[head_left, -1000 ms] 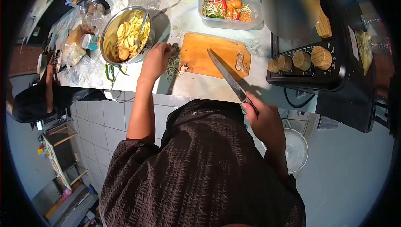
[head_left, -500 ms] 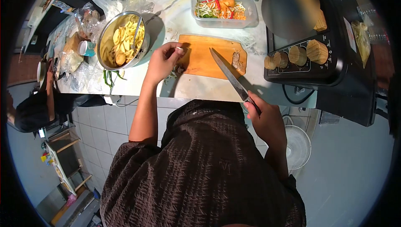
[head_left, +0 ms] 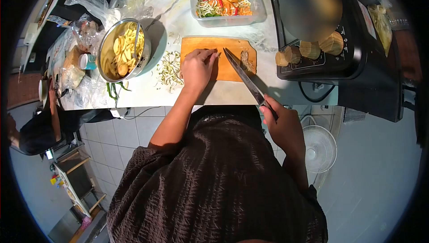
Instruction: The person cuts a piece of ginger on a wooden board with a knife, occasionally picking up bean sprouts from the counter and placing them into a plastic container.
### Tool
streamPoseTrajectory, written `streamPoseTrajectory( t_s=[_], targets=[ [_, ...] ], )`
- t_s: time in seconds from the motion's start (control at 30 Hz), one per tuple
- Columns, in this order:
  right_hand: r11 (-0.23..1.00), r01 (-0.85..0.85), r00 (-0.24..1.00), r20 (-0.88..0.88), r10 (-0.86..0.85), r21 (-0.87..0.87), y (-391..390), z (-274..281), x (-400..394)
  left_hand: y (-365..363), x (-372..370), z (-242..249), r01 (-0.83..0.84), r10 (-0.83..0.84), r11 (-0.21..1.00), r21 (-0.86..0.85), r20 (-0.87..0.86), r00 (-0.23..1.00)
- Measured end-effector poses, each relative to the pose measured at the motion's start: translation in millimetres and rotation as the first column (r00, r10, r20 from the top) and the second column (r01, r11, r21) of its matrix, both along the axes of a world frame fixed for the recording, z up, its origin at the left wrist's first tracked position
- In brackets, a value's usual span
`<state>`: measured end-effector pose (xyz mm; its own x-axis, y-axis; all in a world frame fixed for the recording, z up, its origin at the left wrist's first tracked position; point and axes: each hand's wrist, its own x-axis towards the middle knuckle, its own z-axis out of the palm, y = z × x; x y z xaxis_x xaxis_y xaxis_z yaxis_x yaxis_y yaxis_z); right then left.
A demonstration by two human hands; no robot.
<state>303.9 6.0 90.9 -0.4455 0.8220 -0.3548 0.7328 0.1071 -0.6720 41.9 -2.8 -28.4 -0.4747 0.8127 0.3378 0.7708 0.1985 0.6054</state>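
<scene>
My left hand is over the left part of a wooden cutting board. Its thumb and fingers are pinched together at the tips, on something small that I cannot make out. My right hand grips the handle of a kitchen knife. The long blade slants up and left across the board, its tip a little right of my left fingertips. On the board's right side lies a brownish, mottled heap, partly behind the blade. Pale bean sprout scraps are scattered left of the board.
A steel bowl holds pale yellow slices and a spoon. Behind the board stands a clear plastic container of vegetables. A black stove with wooden knobs is at right. Plastic bags crowd the left; another person's arm shows there.
My left hand has moved right, from the board's left edge to over the board, uncovering the sprout scraps. The knife stays in my right hand, almost unmoved. The view has shifted slightly.
</scene>
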Motion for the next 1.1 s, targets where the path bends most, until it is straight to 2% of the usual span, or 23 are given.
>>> streamPoseTrajectory(
  t_s=[0.07, 0.13, 0.33, 0.73, 0.8, 0.83, 0.93, 1.1],
  targets=[
    [1.000, 0.002, 1.000, -0.007, -0.002, -0.003, -0.6, 0.0, -1.1, -0.5, 0.9, -2.7, -0.024, 0.024, 0.999, 0.028, -0.027, 0.999],
    [1.000, 0.002, 1.000, -0.013, -0.002, -0.008, -1.0, -1.7, -1.3, -1.7, 0.8, -4.8, -0.053, 0.063, 0.996, 0.077, -0.138, 0.988],
    [0.998, -0.061, 0.997, -0.045, 0.061, 0.002, -3.0, -17.7, -2.9, -4.2, 0.6, -7.1, -0.058, 0.082, 0.992, 0.113, -0.226, 0.971],
    [0.987, -0.125, 0.991, -0.028, 0.129, 0.105, -3.9, -9.3, -14.7, -3.4, 0.2, -10.5, -0.004, 0.043, 0.988, 0.152, -0.252, 0.967],
    [0.965, -0.161, 0.986, -0.016, 0.168, 0.208, -3.8, -9.5, -15.9, -3.4, 0.1, -10.8, 0.000, 0.037, 0.989, 0.147, -0.248, 0.968],
    [0.965, -0.161, 0.986, -0.016, 0.168, 0.208, -3.6, -9.3, -16.9, -3.8, -0.1, -10.7, 0.002, 0.033, 0.990, 0.141, -0.243, 0.970],
    [0.956, -0.170, 0.985, 0.021, 0.170, 0.240, -3.2, -5.9, -21.1, -5.3, -1.9, -10.1, 0.020, 0.009, 0.993, 0.118, -0.245, 0.969],
    [0.964, -0.216, 0.960, 0.213, 0.181, 0.153, 0.8, 25.5, -37.9, -5.3, -3.5, -13.4, 0.031, 0.000, 0.992, 0.124, -0.240, 0.971]
  ],
)
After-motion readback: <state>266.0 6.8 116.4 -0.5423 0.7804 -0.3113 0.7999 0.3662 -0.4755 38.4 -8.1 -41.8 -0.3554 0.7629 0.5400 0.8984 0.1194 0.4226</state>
